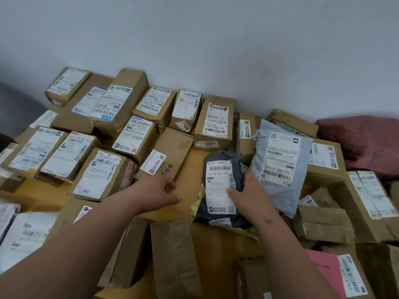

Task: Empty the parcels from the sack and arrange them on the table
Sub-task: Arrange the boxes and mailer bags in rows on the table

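1. While the left hand [166,190] hovers with fingers loosely curled and nothing in them, it sits just above the bare strip of table [190,167], its fingertips close to the near edge of the flat brown box [172,152]. Whether they touch that box cannot be told.
2. Since that strip is the free ground left of the grip, my judgement is that the left hand should steady the flat brown box so the incoming parcel does not shove it out of line.
3. The dark grey mailer [220,186] lies label up, just right of the strip, partly over a yellow bag [198,203].
4. The right hand [248,195] grips the mailer's right edge, thumb pressed on the white label, fingers tucked behind; the wrist is bent inward and the forearm comes up from the lower right.
5. Being soft, the mailer will likely sag, so it is better slid flat than lifted by one edge.
6. Right of the grip, a pale blue mailer [280,165] leans against the hand's back and may slip when the dark one moves.
7. No sack is clearly in view.
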`<state>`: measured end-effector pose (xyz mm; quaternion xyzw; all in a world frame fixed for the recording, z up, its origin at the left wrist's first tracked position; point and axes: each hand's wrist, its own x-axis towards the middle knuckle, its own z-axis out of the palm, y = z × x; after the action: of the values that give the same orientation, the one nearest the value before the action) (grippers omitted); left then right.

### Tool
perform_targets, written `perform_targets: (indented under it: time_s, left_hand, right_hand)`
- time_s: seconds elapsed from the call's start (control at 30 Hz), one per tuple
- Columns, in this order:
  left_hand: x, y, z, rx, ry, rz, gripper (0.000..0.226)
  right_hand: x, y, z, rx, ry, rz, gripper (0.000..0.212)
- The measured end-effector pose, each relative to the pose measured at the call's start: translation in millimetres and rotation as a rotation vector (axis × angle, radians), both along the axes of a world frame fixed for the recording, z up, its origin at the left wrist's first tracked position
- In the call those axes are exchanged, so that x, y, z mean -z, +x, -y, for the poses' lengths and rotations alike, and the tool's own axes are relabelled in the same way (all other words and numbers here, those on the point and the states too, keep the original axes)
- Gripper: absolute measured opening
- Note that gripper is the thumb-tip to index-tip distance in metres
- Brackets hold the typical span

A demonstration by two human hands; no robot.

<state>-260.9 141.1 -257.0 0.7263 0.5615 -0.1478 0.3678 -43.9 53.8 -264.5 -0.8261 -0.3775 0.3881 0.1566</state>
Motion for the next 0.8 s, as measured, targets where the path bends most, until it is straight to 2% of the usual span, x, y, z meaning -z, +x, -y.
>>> perform_targets:
  time_s: [0.07, 0.13, 0.27, 0.33, 0.43, 0.53, 0.63, 0.7, 0.8]
  left_hand:
    - [0, -6, 4, -0.019, 0.053, 0.008, 0.047]
    - [0, -12, 7, -0.049, 0.091, 0.029, 0.045]
    - [-3, -20, 11, -0.046, 0.173, 0.054, 0.04]
    - [-8, -25, 11, -0.073, 0.216, 0.083, 0.034]
    - [-15, -37, 10, -0.084, 0.259, 0.135, 0.03]
    - [-22, -59, 18, -0.074, 0.265, 0.14, 0.029]
    - [-24, -79, 29, -0.026, 0.246, 0.121, 0.029]
    - [-25, -86, 35, -0.031, 0.223, 0.135, 0.03]
    - [-25, -94, 48, -0.053, 0.171, 0.193, 0.03]
  right_hand:
    - [4, -6, 7, -0.044, -0.023, 0.216, 0.061]
    - [1, -19, 16, -0.018, 0.077, 0.388, 0.066]
    - [-9, -69, 38, -0.056, 0.337, 0.404, 0.062]
    - [-12, -101, 49, -0.167, 0.34, 0.34, 0.063]
    - [-8, -136, 62, -0.329, 0.05, 0.264, 0.086]
    - [0, -159, 74, -0.358, -0.169, 0.25, 0.102]
    - [2, -168, 83, -0.223, -0.094, 0.256, 0.091]
    - [1, -158, 86, -0.076, 0.005, 0.177, 0.089]
    - [-2, -144, 89, 0.257, 0.114, -0.229, 0.087]
